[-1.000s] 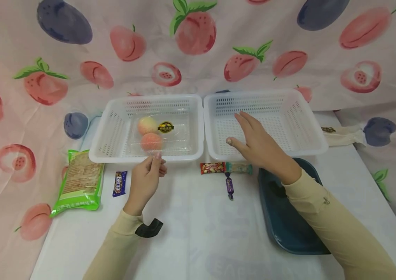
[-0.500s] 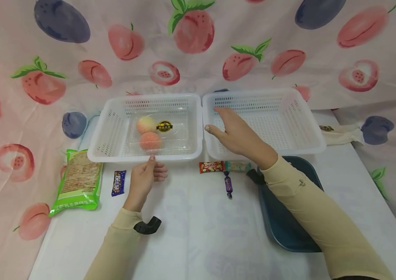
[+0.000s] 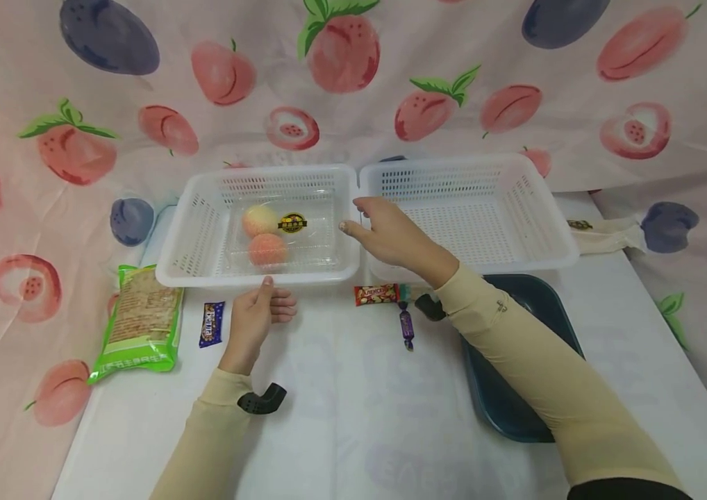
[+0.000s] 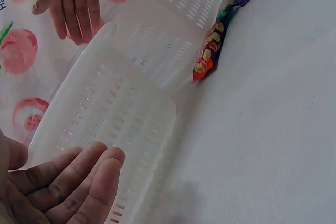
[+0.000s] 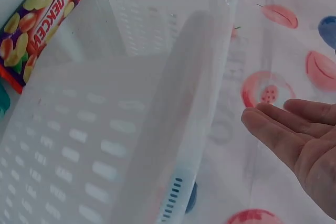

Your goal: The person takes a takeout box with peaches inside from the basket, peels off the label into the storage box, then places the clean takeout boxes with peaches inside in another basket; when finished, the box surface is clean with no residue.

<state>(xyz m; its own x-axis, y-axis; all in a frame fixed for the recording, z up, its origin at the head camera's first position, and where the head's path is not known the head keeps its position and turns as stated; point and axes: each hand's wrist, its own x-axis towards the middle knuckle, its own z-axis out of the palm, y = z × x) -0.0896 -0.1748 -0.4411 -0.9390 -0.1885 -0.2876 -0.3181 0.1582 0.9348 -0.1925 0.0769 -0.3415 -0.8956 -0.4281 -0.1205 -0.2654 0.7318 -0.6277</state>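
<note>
r hand has slid left, now over the seam btw both baskets.
fingers straight, holding nothing; l hand steadies left basket rim, fingers loose.

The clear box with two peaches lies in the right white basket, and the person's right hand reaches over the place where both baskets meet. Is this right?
Not quite. The head view shows the clear box with two peaches in the left white basket, not the right white basket. The right hand does reach over where both baskets meet.

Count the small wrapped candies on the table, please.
3 clearly: blue candy beside the cracker pack, red bar and purple candy before the right basket. The right forearm may hide another.
</note>
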